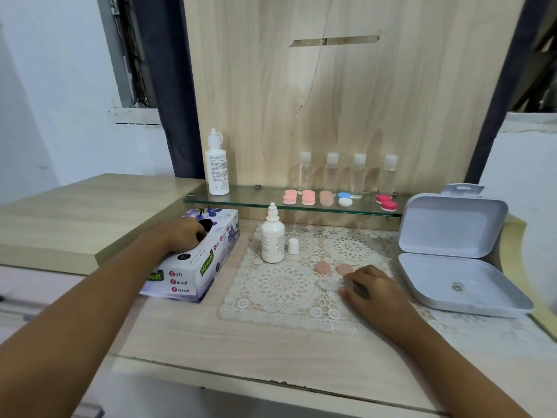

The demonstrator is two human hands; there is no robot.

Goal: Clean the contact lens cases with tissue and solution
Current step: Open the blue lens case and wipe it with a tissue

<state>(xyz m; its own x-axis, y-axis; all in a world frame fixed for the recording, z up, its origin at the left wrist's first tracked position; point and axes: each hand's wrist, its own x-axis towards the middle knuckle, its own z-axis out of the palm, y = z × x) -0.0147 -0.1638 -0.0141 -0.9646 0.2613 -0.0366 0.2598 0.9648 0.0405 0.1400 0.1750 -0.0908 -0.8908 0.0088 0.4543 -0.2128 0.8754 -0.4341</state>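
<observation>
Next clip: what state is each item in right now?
Small bottle: uncapped, upright.
Cap: off, standing beside bottle.
Clear case: open, right hand holds it.
Pink lids: off, lying on mat.
Tissue box: open, left hand reaches inside.
White tin: lid up.
Tall bottle: capped.
Shelf cases: closed.

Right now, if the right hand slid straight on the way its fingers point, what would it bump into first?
The right hand holds the clear lens case. Pushed on with it, the hand would probably reach the left peach cap first, then the small white cap; depth is hard to judge.
</observation>
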